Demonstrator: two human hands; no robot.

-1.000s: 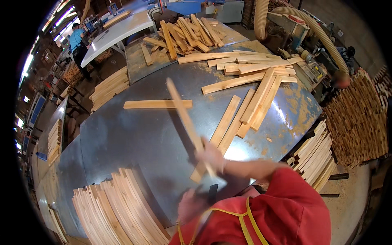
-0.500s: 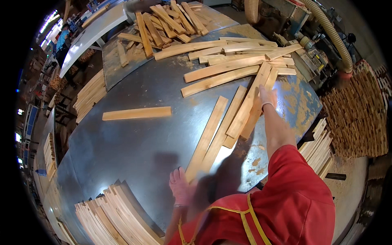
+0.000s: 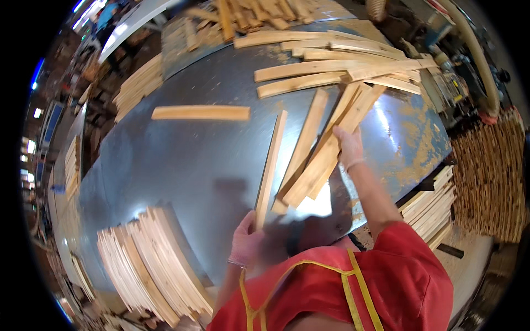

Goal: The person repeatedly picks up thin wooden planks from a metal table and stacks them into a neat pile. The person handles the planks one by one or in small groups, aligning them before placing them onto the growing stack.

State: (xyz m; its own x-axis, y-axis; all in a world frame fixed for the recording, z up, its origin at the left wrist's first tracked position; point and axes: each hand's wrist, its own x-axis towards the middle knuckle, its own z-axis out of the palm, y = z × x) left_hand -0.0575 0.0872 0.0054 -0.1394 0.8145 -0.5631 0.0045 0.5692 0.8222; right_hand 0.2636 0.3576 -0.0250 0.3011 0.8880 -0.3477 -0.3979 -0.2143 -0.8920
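My left hand (image 3: 246,241), in a pinkish glove, is closed around the lower end of a narrow wooden slat (image 3: 270,165), which is tilted up on its edge. My right hand (image 3: 349,148) grips the right edge of a wooden board (image 3: 313,172), its thumb on the upper face. That board lies over other boards, and another wooden board (image 3: 307,138) slants between the two hands. Farther left, a single wooden board (image 3: 201,113) lies flat on the metal tabletop (image 3: 204,160).
Loose boards (image 3: 309,71) lie crosswise at the far side, with a heap of short pieces (image 3: 259,14) beyond. A neat stack of slats (image 3: 149,265) stands near left. Stacked wood (image 3: 488,176) and a ribbed hose (image 3: 477,60) are at right.
My left hand has closed on the leftmost slat and turned it onto its edge. My right hand has come nearer along the boards and now grips one. The view has shifted.
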